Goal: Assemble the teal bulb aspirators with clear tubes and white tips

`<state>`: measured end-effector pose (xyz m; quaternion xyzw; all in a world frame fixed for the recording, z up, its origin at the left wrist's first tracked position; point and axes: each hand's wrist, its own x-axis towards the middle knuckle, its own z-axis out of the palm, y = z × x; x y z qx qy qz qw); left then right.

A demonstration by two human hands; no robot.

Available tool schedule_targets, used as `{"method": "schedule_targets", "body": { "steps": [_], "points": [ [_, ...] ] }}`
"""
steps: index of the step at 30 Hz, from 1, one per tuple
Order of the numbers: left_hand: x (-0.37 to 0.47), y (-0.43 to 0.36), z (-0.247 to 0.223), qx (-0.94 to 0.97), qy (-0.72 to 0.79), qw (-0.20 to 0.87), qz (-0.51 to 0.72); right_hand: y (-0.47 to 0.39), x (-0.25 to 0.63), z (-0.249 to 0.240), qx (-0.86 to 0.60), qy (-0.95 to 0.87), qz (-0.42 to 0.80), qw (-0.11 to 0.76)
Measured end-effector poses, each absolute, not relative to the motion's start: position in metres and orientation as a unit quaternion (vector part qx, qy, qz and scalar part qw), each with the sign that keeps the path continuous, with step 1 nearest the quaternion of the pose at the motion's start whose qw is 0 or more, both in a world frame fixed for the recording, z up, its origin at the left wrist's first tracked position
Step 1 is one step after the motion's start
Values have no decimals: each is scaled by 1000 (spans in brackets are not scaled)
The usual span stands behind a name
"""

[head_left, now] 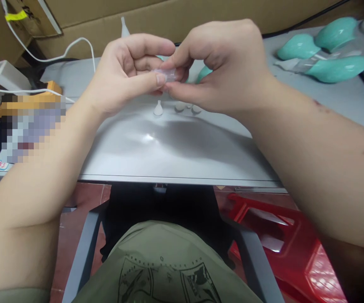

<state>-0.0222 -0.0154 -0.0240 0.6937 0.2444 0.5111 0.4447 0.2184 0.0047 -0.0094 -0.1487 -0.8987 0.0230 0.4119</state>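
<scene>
Above the grey-white table, my left hand point(131, 69) and my right hand point(213, 63) meet around a small clear plastic piece point(169, 75). The left thumb presses on its near side, and my right fingers are closed at its right end. Just below the hands, a small white funnel-shaped tip point(158, 108) stands on the table. Beside it lie small whitish round pieces point(196, 109). A teal object point(204, 73) shows partly behind my right hand. A pale pointed nozzle point(124, 27) sticks up behind my left hand.
Several glossy teal bulbs with clear necks point(342, 68) lie at the back right of the table point(169, 166). A white charger point(9, 75) with cables and an orange holder point(54, 89) are at left. Cardboard point(156, 19) stands behind. A red stool point(295, 248) is below right.
</scene>
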Motion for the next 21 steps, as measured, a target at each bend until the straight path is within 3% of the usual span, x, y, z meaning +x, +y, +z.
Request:
{"method": "schedule_targets", "body": {
  "steps": [21],
  "points": [
    [-20, -9, -26, 707, 257, 399, 524, 8, 215, -19, -135, -889, 25, 438]
  ]
}}
